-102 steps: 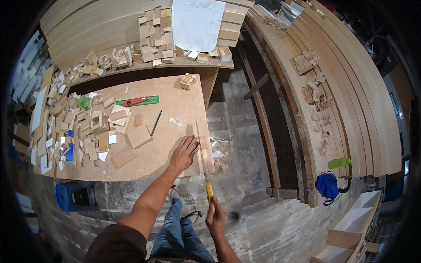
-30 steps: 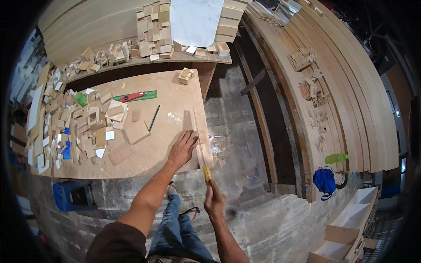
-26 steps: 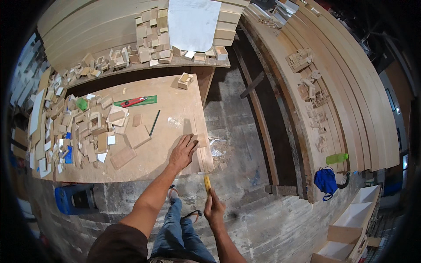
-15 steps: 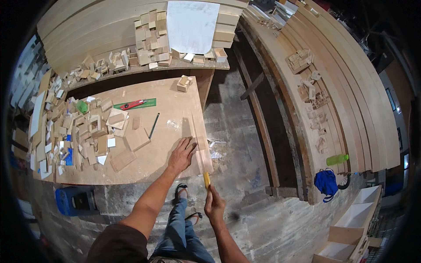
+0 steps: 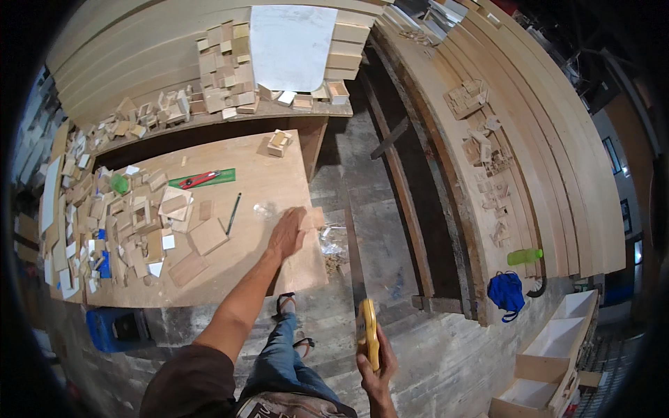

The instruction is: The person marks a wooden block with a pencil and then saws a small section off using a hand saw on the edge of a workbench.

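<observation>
My left hand [image 5: 286,233] has its fingers closed on a small pale wooden piece [image 5: 312,217] at the right edge of the plywood worktop [image 5: 252,153]. My right hand [image 5: 376,369] grips the yellow handle [image 5: 369,331] of a hand saw, whose long dark blade [image 5: 355,265] points away from me over the floor, right of the worktop. Left of my left hand lie a dark pencil [image 5: 234,212], a square board [image 5: 209,235], a red cutter [image 5: 195,180] on a green ruler [image 5: 217,178] and many small wooden offcuts [image 5: 143,216].
A back shelf [image 5: 167,136] holds small wooden boxes. A long side bench [image 5: 481,251] carries wooden pieces, a green bottle [image 5: 523,256] and a blue bag [image 5: 506,297]. A white-lined crate [image 5: 550,340] stands lower right; a blue stool [image 5: 111,327] is under the worktop.
My right hand and the saw have moved right, off the wood at the worktop's edge. My left hand's fingers have shifted onto the small piece, now jutting past the edge.
</observation>
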A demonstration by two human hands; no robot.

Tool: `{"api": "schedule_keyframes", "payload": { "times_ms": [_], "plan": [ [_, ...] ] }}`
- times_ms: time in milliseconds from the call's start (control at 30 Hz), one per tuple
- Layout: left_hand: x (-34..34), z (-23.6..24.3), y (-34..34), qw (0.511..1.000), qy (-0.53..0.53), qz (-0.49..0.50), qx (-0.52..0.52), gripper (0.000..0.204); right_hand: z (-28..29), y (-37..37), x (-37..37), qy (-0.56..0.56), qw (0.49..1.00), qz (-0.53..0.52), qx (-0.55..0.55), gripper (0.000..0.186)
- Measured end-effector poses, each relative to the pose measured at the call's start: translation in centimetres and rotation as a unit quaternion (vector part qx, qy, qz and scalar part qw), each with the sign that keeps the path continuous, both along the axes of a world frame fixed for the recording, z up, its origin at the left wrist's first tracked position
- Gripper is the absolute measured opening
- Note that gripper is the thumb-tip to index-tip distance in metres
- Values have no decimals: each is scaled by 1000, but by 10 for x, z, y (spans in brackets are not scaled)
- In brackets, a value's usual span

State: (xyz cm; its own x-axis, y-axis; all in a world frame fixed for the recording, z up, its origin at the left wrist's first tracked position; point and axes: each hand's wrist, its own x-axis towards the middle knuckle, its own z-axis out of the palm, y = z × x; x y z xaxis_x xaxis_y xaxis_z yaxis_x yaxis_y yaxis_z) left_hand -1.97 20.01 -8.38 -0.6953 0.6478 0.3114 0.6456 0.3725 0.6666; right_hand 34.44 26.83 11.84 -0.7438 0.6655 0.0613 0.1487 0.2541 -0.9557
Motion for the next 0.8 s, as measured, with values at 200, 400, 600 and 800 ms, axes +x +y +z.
{"api": "schedule_keyframes", "payload": {
  "times_ms": [200, 400, 600, 800],
  "plan": [
    [-37, 15, 22, 1000, -1, -16, 7, 42, -15, 37, -73, -64, 993, 24, 101, 55],
    [-38, -5, 37, 998, 7, 57, -33, 34, -49, 30, -111, -112, 991, 47, 48, 50],
    [-32, -1, 49, 991, 39, 112, -66, 36, -58, 22, -130, -68, 990, 39, 114, 45],
    [-32, -1, 50, 988, 44, 114, -91, 32, -59, 23, -129, -51, 988, 61, 131, 47]
  ]
}}
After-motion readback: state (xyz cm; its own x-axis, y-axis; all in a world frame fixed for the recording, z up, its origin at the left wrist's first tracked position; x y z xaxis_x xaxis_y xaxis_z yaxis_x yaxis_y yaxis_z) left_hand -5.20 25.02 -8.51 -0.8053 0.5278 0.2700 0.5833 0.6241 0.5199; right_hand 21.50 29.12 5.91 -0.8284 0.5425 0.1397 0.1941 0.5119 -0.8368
